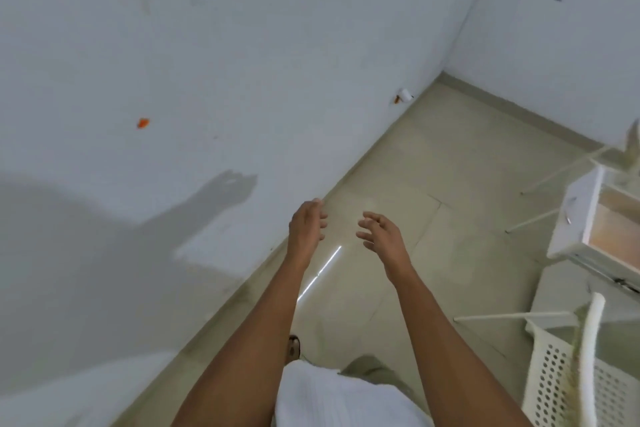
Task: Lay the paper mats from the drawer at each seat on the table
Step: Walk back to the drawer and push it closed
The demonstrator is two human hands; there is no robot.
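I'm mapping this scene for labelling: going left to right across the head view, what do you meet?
Orange mark on the wall → left hand → right hand → open white drawer.

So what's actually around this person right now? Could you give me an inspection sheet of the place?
Surface: pale tiled floor; no table top seen.
Job's things: white drawer pulled open at right, wooden inside; no paper mats seen.
Clutter: white perforated basket at lower right.
Hands: left hand and right hand both empty, fingers loosely spread.
Cables: nothing seen.
Surroundings: white wall with orange marks, arm's shadow on it.
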